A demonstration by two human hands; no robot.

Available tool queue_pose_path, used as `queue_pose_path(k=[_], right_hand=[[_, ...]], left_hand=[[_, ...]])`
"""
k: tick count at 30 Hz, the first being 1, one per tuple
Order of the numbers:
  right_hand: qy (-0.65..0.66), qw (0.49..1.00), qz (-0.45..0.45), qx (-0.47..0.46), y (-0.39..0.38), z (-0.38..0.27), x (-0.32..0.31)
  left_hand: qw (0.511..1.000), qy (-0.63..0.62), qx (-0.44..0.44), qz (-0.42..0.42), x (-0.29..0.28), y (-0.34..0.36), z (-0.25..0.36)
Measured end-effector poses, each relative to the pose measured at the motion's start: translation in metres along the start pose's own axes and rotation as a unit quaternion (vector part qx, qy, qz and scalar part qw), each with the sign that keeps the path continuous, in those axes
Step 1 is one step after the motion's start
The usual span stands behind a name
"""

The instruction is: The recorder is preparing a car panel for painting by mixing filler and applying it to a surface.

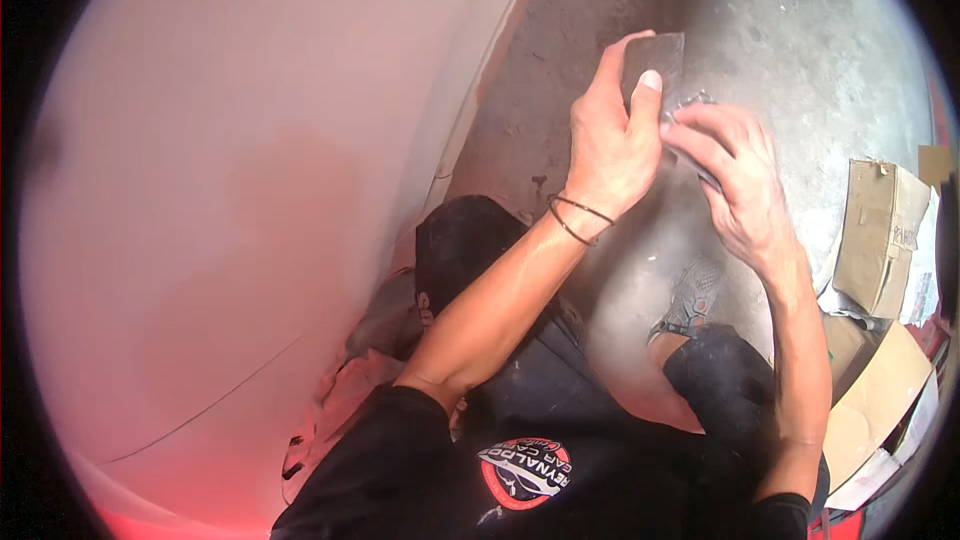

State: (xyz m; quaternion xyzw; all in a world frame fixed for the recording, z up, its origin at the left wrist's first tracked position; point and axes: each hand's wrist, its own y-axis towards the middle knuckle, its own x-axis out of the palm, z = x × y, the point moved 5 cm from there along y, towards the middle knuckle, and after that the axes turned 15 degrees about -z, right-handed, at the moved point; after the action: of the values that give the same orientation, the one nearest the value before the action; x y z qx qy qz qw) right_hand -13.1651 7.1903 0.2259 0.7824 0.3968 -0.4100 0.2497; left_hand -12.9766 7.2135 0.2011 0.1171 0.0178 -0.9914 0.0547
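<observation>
Head view | left hand (610, 145) pinches grey sheet (655, 58) | right hand (735, 175) apparently gripping it

Dim, reddish haze at left, perhaps glare; fisheye rim bends edges

Two hands: left hand (610, 140), right hand (735, 175), both above the shoe. One dark flat sheet (660, 58) pinched between them. Two thin wristbands (578, 217), left of the shoe. One shoe (692, 295). One folded cardboard box (880, 235), right of the shoe.

Left hand (610, 140), right hand (735, 175), seemingly pinching.
</observation>
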Motion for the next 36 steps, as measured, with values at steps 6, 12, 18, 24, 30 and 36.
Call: queue_pose_path(k=[6, 12, 18, 24, 30, 36], right_hand=[[0.005, 1.000, -0.012, 0.015, -0.030, -0.010, -0.017], [0.230, 0.940, 0.250, 0.010, -0.033, 0.022, 0.041], [0.608, 0.738, 0.172, 0.236, -0.047, 0.118, 0.181], [0.921, 0.338, 0.159, -0.110, 0.037, 0.037, 0.213], [0.890, 0.367, 0.267, 0.036, 0.079, 0.018, 0.201], [0.413, 0.879, 0.230, 0.061, 0.116, -0.025, 0.236]], left_hand=[[0.965, -0.130, 0.171, 0.151, -0.014, 0.032, 0.001], [0.811, -0.577, -0.089, 0.039, 0.029, 0.017, -0.014], [0.883, -0.466, 0.042, 0.040, 0.041, 0.034, -0.008], [0.892, -0.451, 0.004, 0.026, 0.077, 0.020, -0.008], [0.908, -0.417, 0.030, -0.010, 0.082, 0.001, 0.020], [0.881, -0.472, 0.011, 0.018, 0.085, -0.010, 0.026]])
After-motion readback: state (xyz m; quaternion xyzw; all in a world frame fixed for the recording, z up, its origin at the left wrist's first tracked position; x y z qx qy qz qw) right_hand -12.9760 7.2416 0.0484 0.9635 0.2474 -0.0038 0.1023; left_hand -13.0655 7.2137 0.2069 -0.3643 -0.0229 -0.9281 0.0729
